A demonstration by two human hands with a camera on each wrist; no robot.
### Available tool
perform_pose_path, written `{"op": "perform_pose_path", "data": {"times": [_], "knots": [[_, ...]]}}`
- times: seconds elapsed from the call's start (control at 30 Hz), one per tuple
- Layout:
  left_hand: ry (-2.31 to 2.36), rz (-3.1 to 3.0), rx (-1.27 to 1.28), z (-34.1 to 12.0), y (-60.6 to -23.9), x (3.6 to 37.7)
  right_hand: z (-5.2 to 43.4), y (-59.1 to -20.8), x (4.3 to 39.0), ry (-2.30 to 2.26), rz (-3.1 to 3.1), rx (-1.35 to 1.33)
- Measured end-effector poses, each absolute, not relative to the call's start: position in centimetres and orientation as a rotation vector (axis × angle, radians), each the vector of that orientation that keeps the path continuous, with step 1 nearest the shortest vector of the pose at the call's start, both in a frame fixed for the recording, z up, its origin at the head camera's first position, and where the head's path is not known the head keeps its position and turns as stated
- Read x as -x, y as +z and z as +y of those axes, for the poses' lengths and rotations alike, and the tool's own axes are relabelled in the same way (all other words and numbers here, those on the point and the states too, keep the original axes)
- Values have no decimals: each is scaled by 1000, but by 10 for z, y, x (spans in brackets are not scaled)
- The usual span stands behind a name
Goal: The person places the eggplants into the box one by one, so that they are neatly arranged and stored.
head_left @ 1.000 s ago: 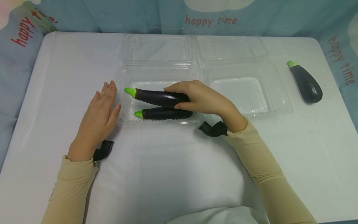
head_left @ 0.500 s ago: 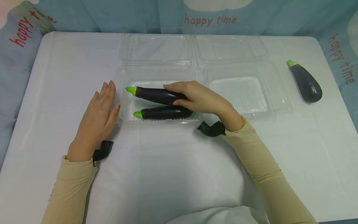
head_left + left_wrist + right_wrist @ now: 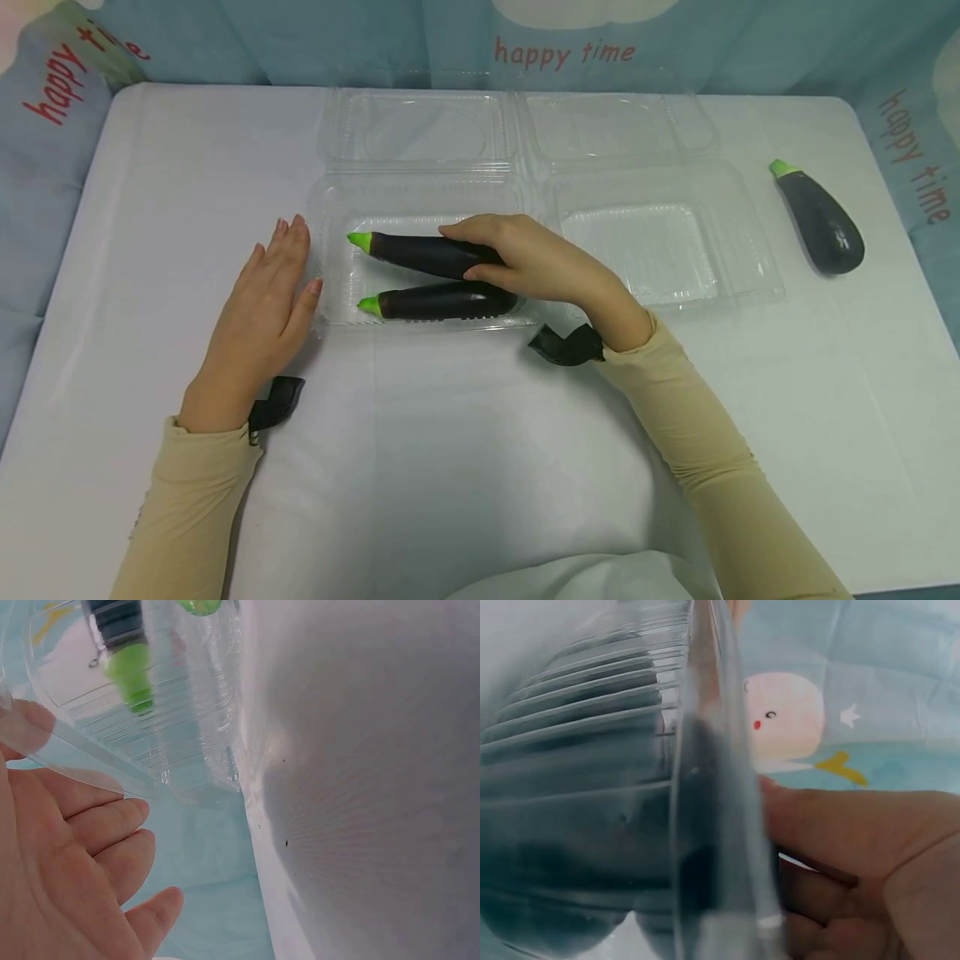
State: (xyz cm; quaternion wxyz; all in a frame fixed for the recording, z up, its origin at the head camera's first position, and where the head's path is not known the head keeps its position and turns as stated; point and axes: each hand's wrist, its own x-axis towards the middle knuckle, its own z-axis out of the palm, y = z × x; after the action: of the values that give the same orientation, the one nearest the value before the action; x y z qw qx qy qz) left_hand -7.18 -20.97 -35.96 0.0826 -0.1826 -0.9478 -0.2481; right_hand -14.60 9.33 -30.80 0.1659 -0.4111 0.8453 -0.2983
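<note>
Gripped by the fat end

Found first eggplant [image 3: 416, 253] clamped by thumb and fingers of right hand [image 3: 543, 258] within clear box [image 3: 420, 196], green tip [image 3: 361, 241] towards nine o'clock, probably to keep off second eggplant [image 3: 435, 302] at six o'clock; unable to confirm whether lifted. Noted left hand [image 3: 262, 300] at box's nine o'clock side, fingers extended, gripping nothing, perhaps to stop sliding. Saw third eggplant [image 3: 821, 223] on table [image 3: 825, 400], three o'clock, well apart

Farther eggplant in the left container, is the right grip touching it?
Touching. The head view shows the right grip holding the farther eggplant between thumb and fingers.
</note>
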Motion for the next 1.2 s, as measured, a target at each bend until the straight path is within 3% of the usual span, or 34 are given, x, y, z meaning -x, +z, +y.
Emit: {"op": "perform_pose_path", "data": {"times": [0.8,1.2], "knots": [[-741,-2833,541,-210,-358,71,98,-303,146,-899,2476,1066],[-746,-2860,536,-211,-357,71,107,-294,138,-1170,2480,1057]]}}
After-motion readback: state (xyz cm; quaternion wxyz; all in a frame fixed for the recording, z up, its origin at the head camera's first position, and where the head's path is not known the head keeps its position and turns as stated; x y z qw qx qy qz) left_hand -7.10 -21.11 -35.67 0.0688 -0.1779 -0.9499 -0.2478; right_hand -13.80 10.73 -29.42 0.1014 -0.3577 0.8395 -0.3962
